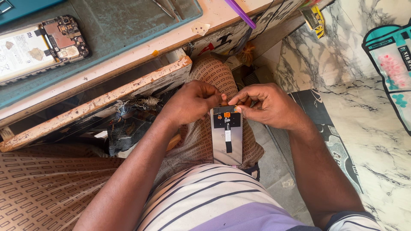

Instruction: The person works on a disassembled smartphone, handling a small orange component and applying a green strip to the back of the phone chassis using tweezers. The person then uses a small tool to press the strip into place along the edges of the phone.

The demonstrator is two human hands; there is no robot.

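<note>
Both hands pinch the top edge of the screen panel [226,137], left hand [191,102] and right hand [267,105] fingertips closed on it, its body hanging below them over the lap. The flex ribbon [227,128] beneath the fingertips could tear if tugged hard.

The opened phone [38,47] is cut off by the left edge. Fingertips of both hands cover the top edge of the display panel [227,137]; the purple tool [239,13] runs off the top edge
</note>
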